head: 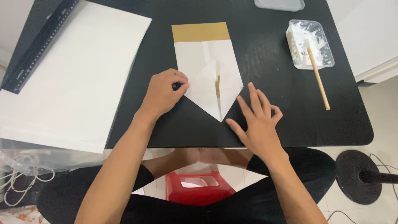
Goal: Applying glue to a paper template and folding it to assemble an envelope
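Observation:
A folded paper piece (pixel 209 68), white with a tan band at its far end, lies on the black table (pixel 265 74); its near end is folded into a point facing me. My left hand (pixel 163 92) pinches the left folded edge of the paper between thumb and fingers. To the right of the paper's point, my right hand (pixel 258 120) rests with fingers spread on the table, fingertips close to the paper's right fold without clearly touching it.
A large white sheet stack (pixel 70 79) covers the table's left part, with a black ruler (pixel 39 43) along its far left. A clear plastic tub of white paste (pixel 310 43) with a wooden stick (pixel 318 79) sits at the right. A red stool (pixel 199 188) stands below.

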